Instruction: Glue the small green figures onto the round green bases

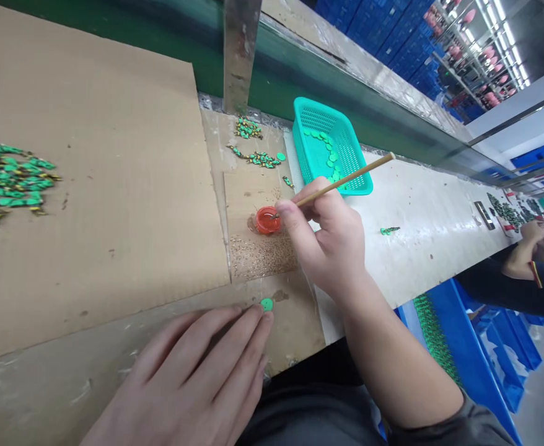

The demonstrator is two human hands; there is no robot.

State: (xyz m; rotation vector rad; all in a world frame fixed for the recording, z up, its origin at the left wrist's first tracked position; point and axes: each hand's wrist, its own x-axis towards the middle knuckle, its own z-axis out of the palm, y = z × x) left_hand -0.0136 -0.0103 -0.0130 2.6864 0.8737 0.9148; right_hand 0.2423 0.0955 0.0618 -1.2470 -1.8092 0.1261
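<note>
My right hand is closed around a thin wooden stick, whose tip dips into a small red cap of paint on the cardboard. My left hand lies flat on the bench with its fingers stretched out, the fingertips touching a small green disc. A teal plastic basket with several green discs stands just beyond the right hand.
A big cardboard sheet covers the bench, with a heap of green pieces at far left and smaller clusters near the basket. One green piece lies on the white top. Another person's hands work at far right.
</note>
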